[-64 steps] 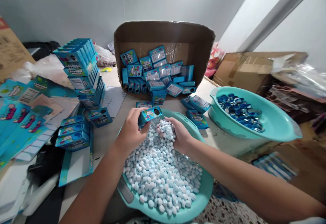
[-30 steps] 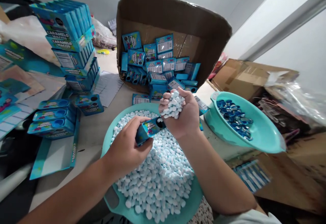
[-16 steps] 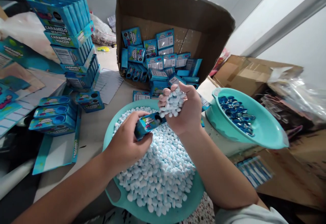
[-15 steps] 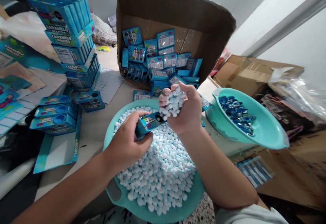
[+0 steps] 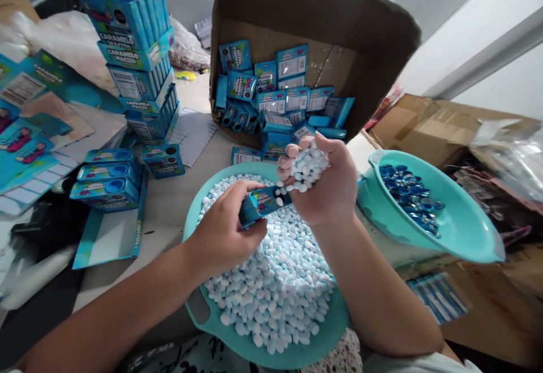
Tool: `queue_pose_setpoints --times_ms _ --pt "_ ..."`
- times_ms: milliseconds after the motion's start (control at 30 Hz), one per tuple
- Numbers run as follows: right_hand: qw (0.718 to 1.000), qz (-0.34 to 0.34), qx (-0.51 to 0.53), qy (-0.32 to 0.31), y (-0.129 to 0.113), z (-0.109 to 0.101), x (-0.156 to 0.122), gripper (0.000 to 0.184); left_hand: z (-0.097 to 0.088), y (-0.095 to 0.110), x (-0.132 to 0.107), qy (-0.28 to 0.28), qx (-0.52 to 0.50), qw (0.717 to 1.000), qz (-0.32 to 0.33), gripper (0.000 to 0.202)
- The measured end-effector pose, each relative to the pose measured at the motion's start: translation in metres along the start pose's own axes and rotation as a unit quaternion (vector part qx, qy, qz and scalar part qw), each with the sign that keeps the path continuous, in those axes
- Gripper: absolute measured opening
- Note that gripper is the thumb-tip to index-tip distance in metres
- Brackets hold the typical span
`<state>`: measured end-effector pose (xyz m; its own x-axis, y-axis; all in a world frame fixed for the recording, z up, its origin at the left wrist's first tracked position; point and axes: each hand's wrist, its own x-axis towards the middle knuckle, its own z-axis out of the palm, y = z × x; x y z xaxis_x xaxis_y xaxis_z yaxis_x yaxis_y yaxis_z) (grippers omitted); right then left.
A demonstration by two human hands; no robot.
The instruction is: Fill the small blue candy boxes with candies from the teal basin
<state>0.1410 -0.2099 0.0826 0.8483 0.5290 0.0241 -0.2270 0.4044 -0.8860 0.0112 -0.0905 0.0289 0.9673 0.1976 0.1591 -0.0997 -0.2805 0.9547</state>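
My left hand point(image 5: 223, 231) grips a small blue candy box point(image 5: 263, 203) with a round hole in its face, held over a teal basin point(image 5: 203, 316) heaped with white and pale-blue candies point(image 5: 275, 282). My right hand point(image 5: 326, 183) is cupped, palm up, around a handful of the same candies point(image 5: 309, 164), right against the box's hole end. Both hands hover above the heap.
A tipped cardboard carton point(image 5: 322, 28) behind holds several blue boxes. Stacked blue boxes point(image 5: 136, 61) and three loose ones point(image 5: 108, 178) sit at left, with flat box blanks point(image 5: 25, 141). A second teal basin point(image 5: 462, 237) at right holds blue caps point(image 5: 409, 197).
My right hand scooped candies out of the heap and rose beside the box in my left hand. Over the last half second both hands barely moved; the view shifted a little.
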Motion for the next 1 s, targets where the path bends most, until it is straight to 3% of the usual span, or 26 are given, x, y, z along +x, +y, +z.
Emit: queue_pose_setpoints --times_ms 267,1000 --pt "0.999 0.020 0.023 0.037 -0.002 0.006 -0.002 0.023 -0.001 0.006 0.002 -0.004 -0.016 1.000 -0.005 0.043" --pt "1.000 0.008 0.009 0.022 -0.010 0.012 -0.011 0.014 -0.003 0.006 -0.001 -0.024 -0.019 0.999 -0.021 0.040"
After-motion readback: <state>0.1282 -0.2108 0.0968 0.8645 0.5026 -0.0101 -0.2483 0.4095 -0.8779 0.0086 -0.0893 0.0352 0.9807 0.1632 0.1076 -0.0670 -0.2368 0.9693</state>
